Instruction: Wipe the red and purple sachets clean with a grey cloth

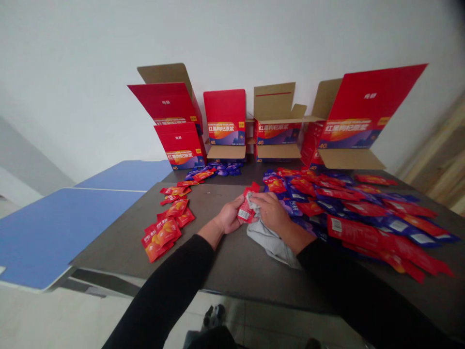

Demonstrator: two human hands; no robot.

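Note:
Near the middle of the dark table [232, 271], my left hand [231, 214] is closed on the edge of a red sachet [245, 212] with a white barcode label facing up. My right hand [272, 211] grips a grey cloth [267, 241], and a bunched part of it presses against the sachet's face. The rest of the cloth trails down onto the table below my right wrist. A loose pile of red and blue sachets [348, 206] spreads just right of my right hand. Left of my hands, several red sachets [163, 232] lie in a curved row.
Open red cartons [227, 116] with raised flaps stand along the wall at the back, two stacked at the left. Purple-blue sachets [228, 169] lie before them. A blue table-tennis table [72, 228] adjoins on the left. Wooden boards [436, 145] lean at the right.

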